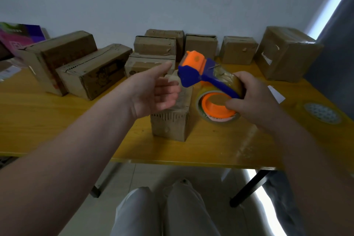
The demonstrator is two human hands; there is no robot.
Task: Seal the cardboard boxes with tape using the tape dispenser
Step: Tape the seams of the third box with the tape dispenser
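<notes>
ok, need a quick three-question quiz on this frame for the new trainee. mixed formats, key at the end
1. True or false: the left hand grips the tape dispenser.
2. Multiple choice: the small box nearest the person stands A) on the floor, B) on the yellow table, C) on top of another box.
3. Fill in: the dispenser's round hub is ____ in colour.

Key: 1 false, the right hand holds it and the left is open. 2 B. 3 orange.
</notes>
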